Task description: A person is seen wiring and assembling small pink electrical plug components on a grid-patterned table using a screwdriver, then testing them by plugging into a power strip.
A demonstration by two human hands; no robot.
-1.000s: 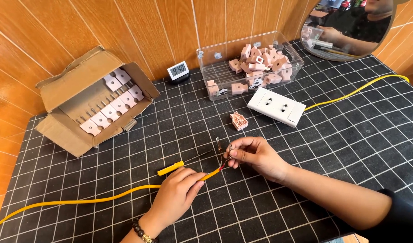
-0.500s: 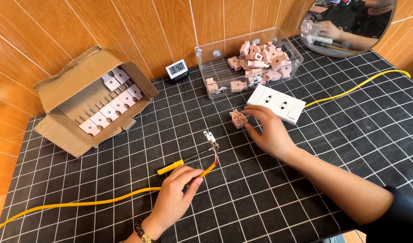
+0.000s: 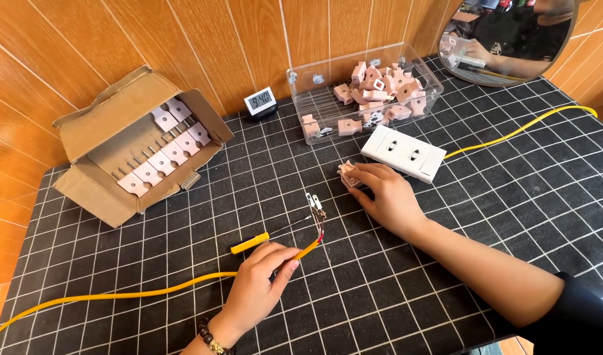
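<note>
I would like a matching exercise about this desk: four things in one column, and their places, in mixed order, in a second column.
Things:
1. pink plug piece
2. yellow cable
3. small clock
4. white socket strip

Places:
A. against the wooden wall
B. under the right hand's fingers
C. held by the left hand
D. in front of the clear box

Pairs: 1-B, 2-C, 3-A, 4-D

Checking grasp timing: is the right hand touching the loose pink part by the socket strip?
Touching. Head view shows the right hand with fingertips on the pink part, no gap between them.
</note>
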